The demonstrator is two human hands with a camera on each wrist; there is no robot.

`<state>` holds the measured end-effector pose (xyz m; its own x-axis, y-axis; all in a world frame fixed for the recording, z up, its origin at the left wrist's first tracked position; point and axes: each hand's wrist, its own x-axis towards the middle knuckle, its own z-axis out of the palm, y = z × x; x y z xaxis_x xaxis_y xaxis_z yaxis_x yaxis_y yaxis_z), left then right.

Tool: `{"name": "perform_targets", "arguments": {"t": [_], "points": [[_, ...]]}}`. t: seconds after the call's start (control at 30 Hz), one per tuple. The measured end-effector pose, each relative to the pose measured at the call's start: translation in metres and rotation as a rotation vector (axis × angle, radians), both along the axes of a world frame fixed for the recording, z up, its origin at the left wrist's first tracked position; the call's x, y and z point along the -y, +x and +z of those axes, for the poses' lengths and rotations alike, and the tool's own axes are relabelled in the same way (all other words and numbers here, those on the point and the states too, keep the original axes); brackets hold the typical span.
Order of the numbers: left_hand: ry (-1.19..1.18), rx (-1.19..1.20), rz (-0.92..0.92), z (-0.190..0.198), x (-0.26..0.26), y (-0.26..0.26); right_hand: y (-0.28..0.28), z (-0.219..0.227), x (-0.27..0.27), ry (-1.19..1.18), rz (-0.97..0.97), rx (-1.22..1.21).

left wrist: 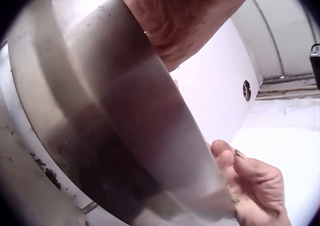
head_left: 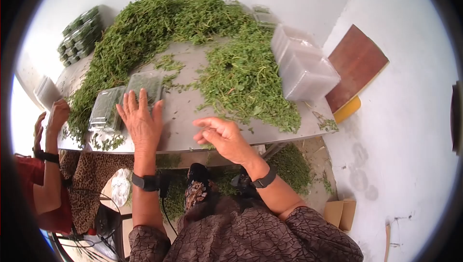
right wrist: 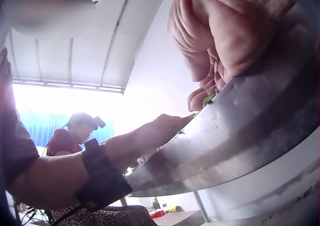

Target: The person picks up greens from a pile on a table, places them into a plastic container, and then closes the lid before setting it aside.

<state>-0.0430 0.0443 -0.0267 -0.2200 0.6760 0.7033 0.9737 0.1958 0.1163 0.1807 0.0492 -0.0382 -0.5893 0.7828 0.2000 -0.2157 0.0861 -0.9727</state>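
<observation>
My left hand [head_left: 142, 122] is spread with straight fingers, its fingertips overlapping a clear plastic box [head_left: 153, 81] with greens inside. Close by on its left stands another filled clear box [head_left: 103, 110]. Over the table's front edge, my right hand [head_left: 224, 139] has its fingers loosely bent, with nothing visible in its grasp. In the right wrist view a small green sprig [right wrist: 209, 100] shows by those fingertips, at the metal rim. Loose leafy greens [head_left: 241, 79] lie in a broad heap beyond the right hand. The metal edge hides part of both hands in the left wrist view.
Stacked clear containers [head_left: 306, 67] stand at the table's right, beside a brown board [head_left: 357, 67]. Filled boxes [head_left: 81, 35] are piled at the back left. Another person's hand [head_left: 59, 112] is at the left edge, near more containers [head_left: 47, 92]. Greens [head_left: 289, 168] also lie under the table [head_left: 185, 110].
</observation>
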Motion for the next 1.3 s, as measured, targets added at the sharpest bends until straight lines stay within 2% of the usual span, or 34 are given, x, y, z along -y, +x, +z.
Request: {"name": "perform_targets", "arguments": {"t": [0.1,0.23,0.3,0.37,0.43,0.47,0.53,0.6,0.63,0.67,0.73,0.77,0.83,0.97,1.13,1.3], "points": [[-0.046,0.009,0.030,0.001,-0.011,-0.006,0.001,0.003,0.000,0.005,0.008,0.029],[0.010,0.011,0.040,0.003,-0.008,0.003,0.001,0.003,0.001,-0.001,0.010,0.008],[0.183,0.029,-0.127,0.006,0.006,0.016,0.001,0.004,0.002,0.020,-0.007,0.007],[0.169,0.046,-0.200,-0.001,0.014,0.025,0.003,0.005,0.004,0.042,-0.011,0.012],[0.139,0.152,-0.361,-0.007,0.017,0.032,0.006,0.008,0.005,-0.029,-0.028,-0.114],[0.126,0.183,-0.372,-0.013,0.016,0.032,0.010,0.013,0.005,-0.024,-0.029,-0.113],[0.117,0.212,-0.364,-0.012,0.013,0.032,0.032,0.034,0.014,0.299,-0.246,-0.122],[0.066,0.218,-0.330,-0.013,0.016,0.035,0.063,0.062,0.011,0.595,-0.545,0.056],[0.062,0.221,-0.328,-0.013,0.017,0.035,0.084,0.064,0.000,0.833,-0.750,0.191],[0.057,0.214,-0.329,-0.013,0.017,0.035,0.099,0.074,-0.003,0.895,-0.936,0.268],[0.055,0.216,-0.331,-0.012,0.016,0.037,0.123,0.094,-0.010,0.875,-1.098,0.376],[0.061,0.214,-0.328,-0.011,0.017,0.039,0.132,0.097,-0.017,0.877,-1.096,0.383],[0.065,0.215,-0.323,-0.010,0.018,0.039,0.146,0.096,-0.034,0.885,-1.188,0.648],[0.064,0.225,-0.327,-0.011,0.018,0.037,0.173,0.086,-0.064,0.958,-1.066,0.765],[0.061,0.232,-0.338,-0.011,0.017,0.036,0.174,0.104,-0.062,0.722,-0.992,0.792],[0.077,0.256,-0.338,-0.013,0.018,0.035,0.186,0.107,-0.070,0.666,-0.904,0.750]]}}
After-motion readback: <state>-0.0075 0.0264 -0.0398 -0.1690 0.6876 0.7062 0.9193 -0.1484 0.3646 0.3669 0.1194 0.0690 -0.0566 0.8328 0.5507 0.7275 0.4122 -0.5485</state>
